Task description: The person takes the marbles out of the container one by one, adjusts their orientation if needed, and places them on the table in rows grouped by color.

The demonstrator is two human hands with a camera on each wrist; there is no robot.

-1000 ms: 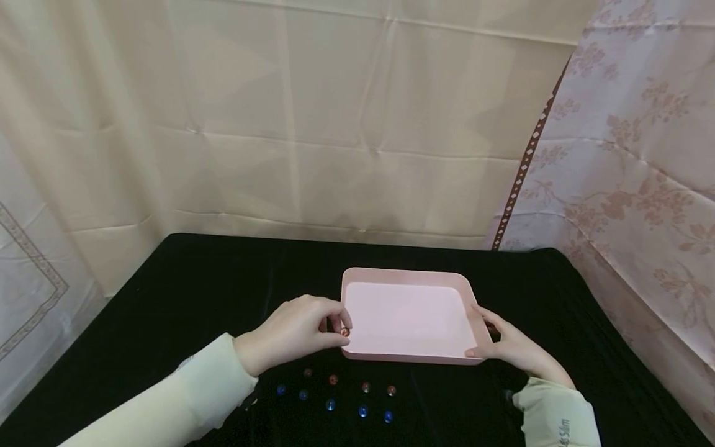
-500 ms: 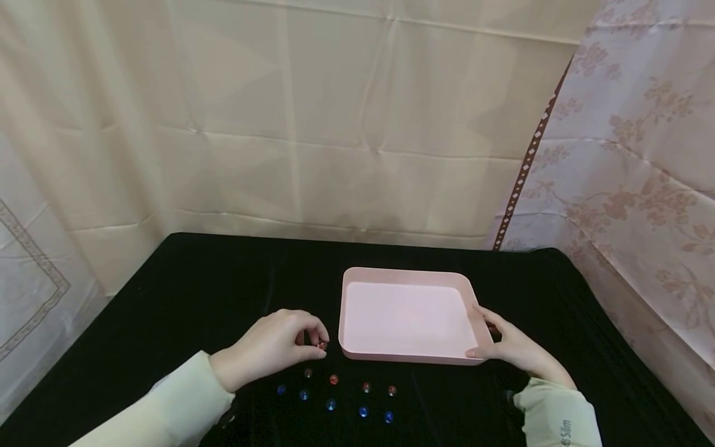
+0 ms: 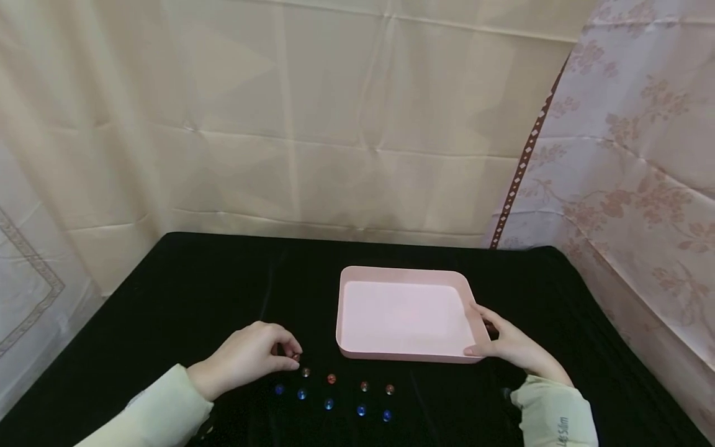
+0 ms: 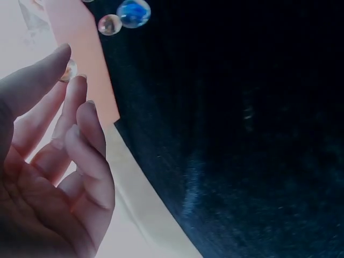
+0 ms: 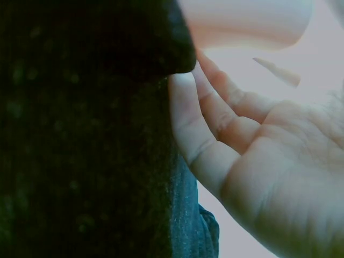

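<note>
Between thumb and fingertips, my left hand (image 3: 251, 357) pinches a clear marble with reddish-orange inside (image 4: 70, 71), left of the pink tray (image 3: 404, 316). Just beyond those fingertips, in the head view, begins a row of reddish marbles (image 3: 332, 379) on the black cloth. Nearer me runs a second row, of blue marbles (image 3: 328, 403). My right hand (image 3: 514, 347) grips the tray's front right corner, thumb at the front and fingers along the right side. No marble shows inside the tray. The right wrist view shows the curled right fingers (image 5: 215, 118), their tips partly hidden.
Black cloth (image 3: 240, 273) covers the table around the tray and marbles. A cream curtain (image 3: 335, 124) hangs behind the table's far edge. A floral cloth (image 3: 642, 124) hangs at the right.
My left hand has moved from the tray's left edge leftward and toward me, with the reddish marble still pinched. The right hand and the tray have stayed in place.
</note>
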